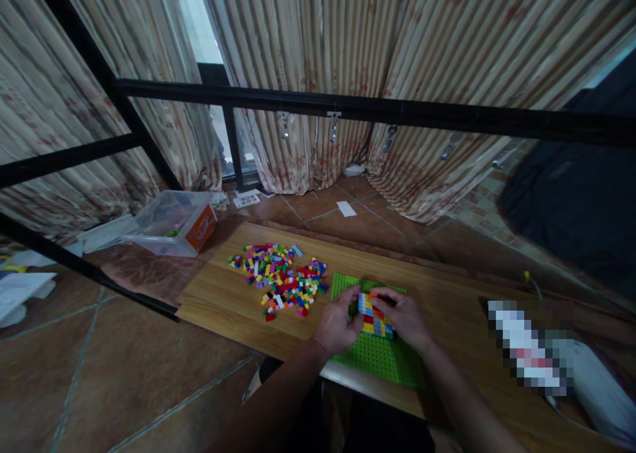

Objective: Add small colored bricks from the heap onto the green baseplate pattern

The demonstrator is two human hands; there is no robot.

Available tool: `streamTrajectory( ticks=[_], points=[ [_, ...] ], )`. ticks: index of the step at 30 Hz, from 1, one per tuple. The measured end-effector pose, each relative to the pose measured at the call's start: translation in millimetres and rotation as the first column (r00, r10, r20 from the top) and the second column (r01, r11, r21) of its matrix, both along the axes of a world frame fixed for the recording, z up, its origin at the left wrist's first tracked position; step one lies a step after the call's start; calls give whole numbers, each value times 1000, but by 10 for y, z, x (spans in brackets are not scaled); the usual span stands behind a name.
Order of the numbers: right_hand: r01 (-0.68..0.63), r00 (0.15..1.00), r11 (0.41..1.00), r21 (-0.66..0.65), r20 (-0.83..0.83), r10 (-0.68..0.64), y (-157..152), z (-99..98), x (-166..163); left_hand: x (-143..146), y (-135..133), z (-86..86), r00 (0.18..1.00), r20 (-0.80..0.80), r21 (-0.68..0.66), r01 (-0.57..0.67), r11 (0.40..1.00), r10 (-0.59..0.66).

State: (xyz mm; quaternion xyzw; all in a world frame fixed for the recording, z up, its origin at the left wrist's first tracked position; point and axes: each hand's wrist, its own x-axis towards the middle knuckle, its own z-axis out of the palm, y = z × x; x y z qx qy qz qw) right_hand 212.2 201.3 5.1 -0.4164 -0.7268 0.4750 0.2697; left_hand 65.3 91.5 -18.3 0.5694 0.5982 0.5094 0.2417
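A green baseplate (382, 363) lies on the wooden table (233, 301) in front of me. A patch of small coloured bricks (375, 320) is built on it. My left hand (339, 322) rests at the patch's left edge, fingers curled onto the bricks. My right hand (405, 315) sits at the right edge, fingertips pinched on an orange brick (373, 295) at the top of the patch. A loose pile of coloured bricks (281, 279) lies on the table to the left of the plate.
A clear plastic box (171, 224) with an orange label lies on the tiled floor at the left. Black metal frame bars (348, 108) cross the view in front of striped curtains. A blurred object (531, 350) sits at the table's right end.
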Motion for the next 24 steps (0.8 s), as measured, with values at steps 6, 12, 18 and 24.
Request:
streamTrajectory(
  ticks=[6, 12, 18, 24],
  points=[
    [-29, 1000, 998, 50, -5, 29, 10, -52, -40, 3, 3, -7, 1000, 0, 4, 1, 1000, -1],
    [-65, 998, 993, 95, 11, 65, 22, -30, -105, -3, -1, -5, 1000, -17, 10, 9, 1000, -8],
    [-88, 995, 991, 102, 50, 83, 44, -12, -111, -2, -4, -15, 1000, -10, 17, 9, 1000, -9],
    [-133, 988, 986, 99, 87, 125, 92, 21, -121, 3, -11, -11, 1000, -10, 17, 5, 1000, -5]
  ],
)
